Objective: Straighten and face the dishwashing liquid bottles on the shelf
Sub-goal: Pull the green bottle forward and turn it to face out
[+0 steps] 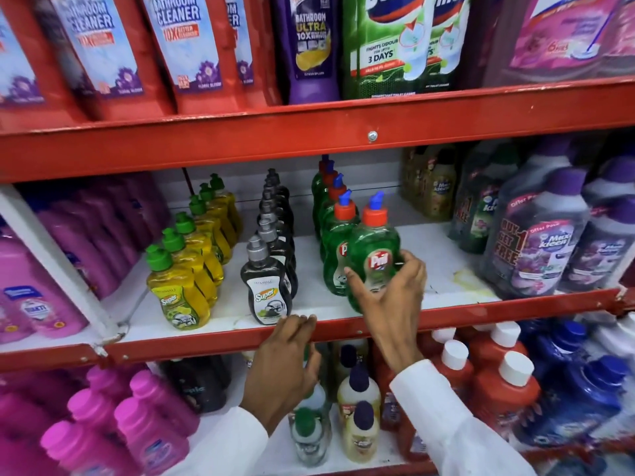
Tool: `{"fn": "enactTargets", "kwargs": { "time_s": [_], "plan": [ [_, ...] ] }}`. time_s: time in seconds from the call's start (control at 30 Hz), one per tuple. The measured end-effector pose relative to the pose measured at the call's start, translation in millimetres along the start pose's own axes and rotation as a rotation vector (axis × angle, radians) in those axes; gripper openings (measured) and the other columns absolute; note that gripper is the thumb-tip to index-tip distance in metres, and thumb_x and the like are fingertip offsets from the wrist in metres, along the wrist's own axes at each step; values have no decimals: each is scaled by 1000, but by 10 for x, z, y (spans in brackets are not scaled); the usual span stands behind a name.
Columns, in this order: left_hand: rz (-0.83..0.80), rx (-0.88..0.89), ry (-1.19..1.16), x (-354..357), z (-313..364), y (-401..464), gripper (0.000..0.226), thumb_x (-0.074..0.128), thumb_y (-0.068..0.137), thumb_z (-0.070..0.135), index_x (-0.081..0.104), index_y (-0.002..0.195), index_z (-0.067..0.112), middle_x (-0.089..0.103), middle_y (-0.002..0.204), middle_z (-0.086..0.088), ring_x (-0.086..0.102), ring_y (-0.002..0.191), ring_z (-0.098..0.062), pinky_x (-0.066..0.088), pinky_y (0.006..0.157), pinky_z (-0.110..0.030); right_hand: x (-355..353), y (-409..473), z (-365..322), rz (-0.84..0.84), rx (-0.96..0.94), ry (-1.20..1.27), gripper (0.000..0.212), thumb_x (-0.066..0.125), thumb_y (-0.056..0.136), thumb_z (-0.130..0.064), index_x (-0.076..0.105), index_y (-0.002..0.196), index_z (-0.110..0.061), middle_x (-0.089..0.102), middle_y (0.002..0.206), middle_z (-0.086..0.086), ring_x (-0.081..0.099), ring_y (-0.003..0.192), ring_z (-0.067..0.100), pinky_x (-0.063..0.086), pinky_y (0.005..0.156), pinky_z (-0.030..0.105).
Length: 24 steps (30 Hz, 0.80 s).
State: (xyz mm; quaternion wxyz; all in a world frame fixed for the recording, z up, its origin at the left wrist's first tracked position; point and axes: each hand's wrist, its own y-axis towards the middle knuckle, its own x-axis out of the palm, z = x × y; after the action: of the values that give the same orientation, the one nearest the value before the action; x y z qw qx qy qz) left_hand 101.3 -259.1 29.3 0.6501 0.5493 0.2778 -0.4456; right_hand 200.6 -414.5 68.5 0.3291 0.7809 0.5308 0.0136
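Starting at the left of the middle shelf [446, 314], the yellow bottles [178, 293] run in a file from the front lip back toward the rear wall, and the black bottles [269, 286] do the same just to their right; both front labels look out at you. Your left hand [285, 359] sits below them, fingers loosely spread and draped over the red front lip of the shelf, holding nothing. It is nearer the black file than the green one.

Further right, your right hand [388, 290] wraps the lower body of the front green bottle [374, 255], thumb on its left side, fingers round its right. That bottle stands upright near the front edge, its long axis vertical and its red label toward you, but it sits just to the right of the green file [335, 242] behind it, not in line.

So the move likely turns on that offset: the file lies to the left and behind your right hand.
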Motion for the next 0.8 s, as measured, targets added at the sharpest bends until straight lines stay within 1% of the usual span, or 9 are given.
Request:
{"fn": "enactTargets", "kwargs": {
  "time_s": [0.2, 0.33, 0.4, 0.47, 0.53, 0.6, 0.63, 0.73, 0.8],
  "plan": [
    [-11, -39, -5, 3, 21, -14, 45, 54, 83, 29, 59, 126, 18, 62, 112, -1, 65, 99, -20, 61, 78, -35, 238, -144, -107, -64, 24, 19, 89, 81, 60, -62, 42, 121, -10, 50, 116, 8, 50, 110, 25, 50, 94, 46],
    [-4, -119, -12, -60, 124, 73, 34, 53, 90, 30, 60, 122, 21, 65, 115, 1, 65, 97, -20, 57, 81, -35, 144, -136, -35, -113, 40, 71, 93, 84, 53, -64, 41, 120, -16, 46, 114, 1, 50, 109, 19, 51, 94, 43],
    [36, -141, -73, -101, 166, 131, 34, 52, 91, 29, 61, 123, 21, 67, 118, -1, 66, 96, -20, 56, 84, -33, 29, -123, 48, -211, 28, 110, 95, 85, 53, -63, 41, 124, -19, 47, 118, -2, 53, 110, 18, 52, 95, 38],
    [52, -135, -176, -107, 187, 202, 42, 57, 89, 25, 57, 131, 19, 66, 126, -2, 66, 105, -19, 53, 95, -31, -109, -96, 163, -352, 16, 120, 93, 84, 56, -62, 43, 130, -24, 51, 125, -5, 55, 112, 13, 52, 96, 32],
    [50, -140, -322, -83, 198, 298, 49, 63, 86, 22, 54, 134, 19, 65, 128, 2, 64, 109, -9, 49, 102, -23, -224, -28, 297, -449, -5, 117, 82, 83, 61, -57, 48, 130, -28, 62, 123, -8, 62, 107, 6, 55, 93, 29],
    [8, -199, -477, -56, 196, 411, 51, 71, 83, 18, 57, 131, 19, 68, 119, 10, 63, 99, 5, 47, 94, -7, -290, 53, 398, -533, -43, 90, 67, 85, 68, -43, 55, 127, -27, 70, 112, -12, 66, 96, -6, 56, 89, 23],
    [-15, -228, -526, -44, 193, 467, 49, 76, 81, 17, 60, 128, 19, 70, 112, 12, 64, 92, 9, 48, 87, -3, -308, 84, 432, -569, -63, 76, 61, 84, 72, -35, 58, 126, -26, 71, 108, -15, 65, 92, -12, 55, 88, 19],
    [-38, -294, -634, -23, 168, 558, 38, 80, 79, 12, 65, 113, 22, 70, 92, 18, 65, 79, 14, 51, 75, -4, -315, 136, 473, -608, -75, 93, 51, 80, 79, -26, 62, 126, -21, 67, 104, -18, 61, 85, -22, 49, 80, 3],
    [-26, -318, -688, -9, 157, 576, 37, 81, 78, 9, 67, 111, 19, 69, 88, 18, 66, 76, 13, 51, 72, -4, -303, 144, 486, -613, -70, 114, 46, 78, 82, -23, 63, 125, -20, 67, 104, -18, 61, 85, -22, 49, 81, 3]
  ]
}}
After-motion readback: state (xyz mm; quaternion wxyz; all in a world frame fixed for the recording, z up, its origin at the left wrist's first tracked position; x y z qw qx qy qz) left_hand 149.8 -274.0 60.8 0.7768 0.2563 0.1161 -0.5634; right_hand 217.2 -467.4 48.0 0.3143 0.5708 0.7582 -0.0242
